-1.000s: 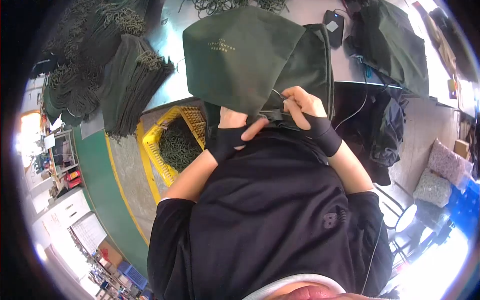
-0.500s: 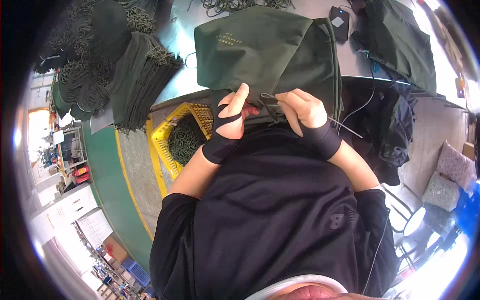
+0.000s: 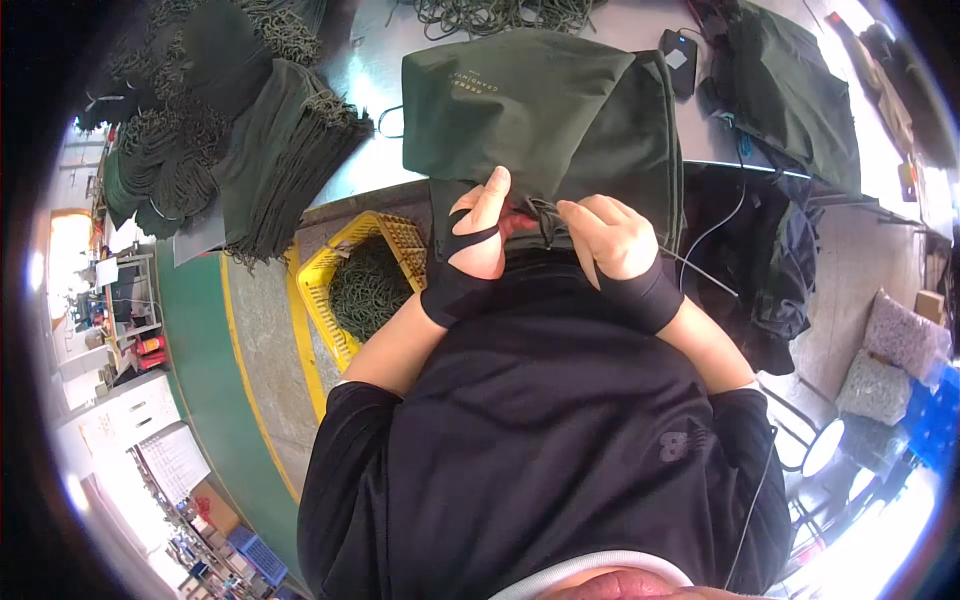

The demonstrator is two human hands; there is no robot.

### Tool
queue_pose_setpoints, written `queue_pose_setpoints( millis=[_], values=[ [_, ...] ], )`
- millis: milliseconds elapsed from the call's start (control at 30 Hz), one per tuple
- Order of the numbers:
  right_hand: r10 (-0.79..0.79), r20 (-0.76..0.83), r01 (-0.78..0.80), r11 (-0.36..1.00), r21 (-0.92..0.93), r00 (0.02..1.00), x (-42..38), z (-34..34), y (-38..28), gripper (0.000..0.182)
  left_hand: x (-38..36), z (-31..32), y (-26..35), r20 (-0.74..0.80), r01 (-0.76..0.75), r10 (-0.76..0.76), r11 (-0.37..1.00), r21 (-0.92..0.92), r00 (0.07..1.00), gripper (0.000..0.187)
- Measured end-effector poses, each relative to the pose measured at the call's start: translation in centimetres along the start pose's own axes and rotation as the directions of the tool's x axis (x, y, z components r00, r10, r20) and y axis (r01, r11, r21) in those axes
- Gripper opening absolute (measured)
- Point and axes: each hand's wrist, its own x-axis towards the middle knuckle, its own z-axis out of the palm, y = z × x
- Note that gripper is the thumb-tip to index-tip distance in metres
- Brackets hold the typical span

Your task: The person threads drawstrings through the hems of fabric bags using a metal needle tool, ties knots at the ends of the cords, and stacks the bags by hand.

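A dark green fabric bag point(image 3: 510, 110) with small printed lettering lies over the table edge in front of me. My left hand point(image 3: 484, 228), in a black wrist support, is closed at the near edge of the fabric, thumb pointing up. My right hand point(image 3: 617, 238), also in a black support, pinches a dark green cord point(image 3: 543, 208) just right of the left fingers. A thin, light rod point(image 3: 708, 274) sticks out past the right wrist toward the lower right; its other end is hidden by the hand.
Bundles of dark green bags with cords point(image 3: 290, 150) are piled at the left. A yellow crate point(image 3: 318, 290) of cords stands below. More cords point(image 3: 500, 15), a black phone-like device point(image 3: 679, 62) and green fabric point(image 3: 795, 100) lie on the metal table point(image 3: 365, 65).
The small cord loop standing between my hands has dropped down toward my left fingers. Both hands have shifted slightly right in the view, the left hand closer to the right.
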Motion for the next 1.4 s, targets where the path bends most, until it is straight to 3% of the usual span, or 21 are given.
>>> queue_pose_setpoints(
  millis=[200, 267, 367, 467, 600, 667, 700, 733, 867, 933, 1000, 1067, 1100, 1133, 1167, 1200, 1267, 1300, 1333, 1367, 1400],
  values=[
    [0.133, -0.010, -0.132, 0.986, 0.105, 0.991, -0.1, 1.7, -0.6, 0.016, -0.6, 0.1, -1.5, -0.023, 0.001, 0.003, 0.983, 0.181, 1.000, 0.031],
    [0.195, 0.007, -0.194, 0.969, 0.156, 0.981, -0.3, 2.1, -0.4, 0.015, -0.4, -0.4, -1.7, 0.019, 0.010, -0.012, 0.993, 0.120, 1.000, 0.031],
    [0.123, 0.064, -0.126, 0.990, 0.057, 0.990, -0.2, 1.2, -0.4, 0.021, -0.2, -1.1, -2.2, -0.014, -0.014, 0.018, 0.973, 0.232, 1.000, 0.029],
    [-0.046, -0.022, 0.040, 0.976, -0.215, 0.999, 0.3, -1.3, 0.5, 0.030, 0.5, -1.2, -1.4, -0.092, -0.060, 0.061, 0.998, 0.021, 0.994, 0.032],
    [0.166, 0.101, -0.144, 0.971, -0.191, 0.981, -4.1, -5.5, 3.1, 0.033, 1.8, -1.8, -0.3, -0.120, -0.116, 0.118, 0.993, 0.024, 0.986, 0.035],
    [0.205, 0.073, -0.203, 0.979, -0.030, 0.976, -4.7, -7.0, 3.0, 0.032, 2.2, -2.1, -1.2, -0.104, -0.104, 0.112, 0.991, 0.084, 0.988, 0.037],
    [0.152, 0.051, -0.151, 0.988, -0.022, 0.987, -4.6, -6.4, 2.7, 0.032, 2.2, -2.7, -1.3, -0.074, -0.090, 0.102, 0.985, 0.150, 0.992, 0.038],
    [0.102, 0.029, -0.101, 0.995, -0.015, 0.994, -4.5, -6.3, 2.8, 0.033, 1.3, -1.0, -1.1, -0.105, -0.070, 0.070, 0.998, 0.005, 0.992, 0.041],
    [0.049, 0.064, -0.045, 0.997, -0.064, 0.997, -2.3, -3.2, 1.2, 0.029, -0.8, 1.2, -1.6, 0.194, 0.015, -0.148, 0.829, 0.559, 0.970, 0.044],
    [0.021, 0.037, -0.020, 1.000, -0.017, 0.999, -1.4, -1.9, 0.8, 0.032, -1.0, 1.8, -1.8, 0.210, 0.097, -0.227, 0.864, 0.494, 0.951, 0.044],
    [0.012, 0.089, -0.011, 1.000, -0.014, 0.996, -0.7, -2.3, 0.8, 0.038, -0.6, 1.2, -2.3, 0.136, 0.120, -0.108, 0.989, -0.083, 0.985, 0.038],
    [0.021, 0.154, -0.012, 0.998, -0.063, 0.988, 0.7, -3.0, 0.1, 0.043, -0.1, 0.3, -1.1, 0.194, 0.122, -0.080, 0.969, -0.217, 0.978, 0.028],
    [0.006, 0.159, 0.003, 0.998, -0.059, 0.987, 1.2, -2.8, 0.0, 0.047, -0.4, 0.3, -0.7, 0.342, -0.197, 0.137, 0.969, 0.147, 0.930, 0.025],
    [-0.003, 0.169, 0.012, 0.998, -0.054, 0.986, 2.1, -2.7, -0.3, 0.047, -0.6, 0.2, -0.5, 0.538, -0.519, 0.253, 0.741, 0.426, 0.804, 0.025],
    [-0.023, 0.257, 0.038, 0.998, -0.053, 0.966, 3.1, -2.5, -0.6, 0.048, 0.2, 0.0, -2.2, 0.652, -0.702, 0.323, 0.529, 0.477, 0.686, 0.027],
    [-0.044, 0.339, 0.065, 0.997, -0.051, 0.940, 4.0, -2.2, -0.6, 0.049, 0.3, -0.2, -3.8, 0.703, -0.808, 0.419, 0.161, 0.566, 0.575, 0.016],
    [-0.056, 0.378, 0.061, 0.998, -0.001, 0.924, 4.0, -1.6, 1.3, 0.047, 1.1, -0.8, -4.4, 0.553, -0.415, 0.228, 0.877, 0.241, 0.802, 0.017],
    [-0.063, 0.391, 0.037, 0.997, 0.073, 0.918, 4.0, -1.6, 2.2, 0.046, 1.2, -1.1, -4.5, 0.543, -0.418, 0.237, 0.876, 0.239, 0.806, 0.017],
    [-0.073, 0.401, 0.015, 0.989, 0.145, 0.913, 4.1, -1.4, 3.0, 0.045, 0.9, -1.2, -2.8, 0.342, -0.125, 0.119, 0.992, -0.004, 0.932, 0.018],
    [-0.064, 0.404, -0.002, 0.987, 0.161, 0.912, 3.8, -1.4, 3.7, 0.045, 0.8, -1.6, -1.6, 0.178, 0.130, -0.078, 0.943, -0.307, 0.981, 0.020],
    [-0.080, 0.404, 0.015, 0.987, 0.161, 0.911, 3.9, -0.7, 2.4, 0.045, 1.6, -4.0, -1.6, 0.078, 0.066, -0.042, 0.940, -0.335, 0.996, 0.022]
  ],
)
